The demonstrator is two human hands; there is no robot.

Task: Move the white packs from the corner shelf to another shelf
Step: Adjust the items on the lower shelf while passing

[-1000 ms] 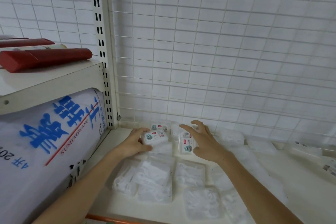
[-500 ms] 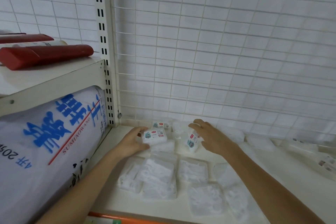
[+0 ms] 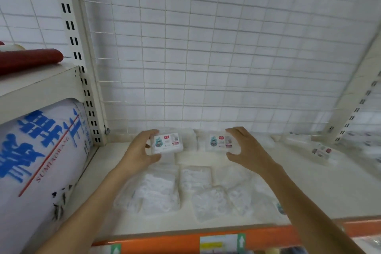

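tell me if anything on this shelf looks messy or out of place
The clear bags of white items at the shelf front lie jumbled and overlapping, not in rows. Each hand holds one labelled white pack: left, right. Nothing looks spilled or damaged.

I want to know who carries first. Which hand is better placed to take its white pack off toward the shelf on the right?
Probably right. The right hand grips its white pack on the side nearer the right-hand shelf. The left hand grips the other pack by the corner post.
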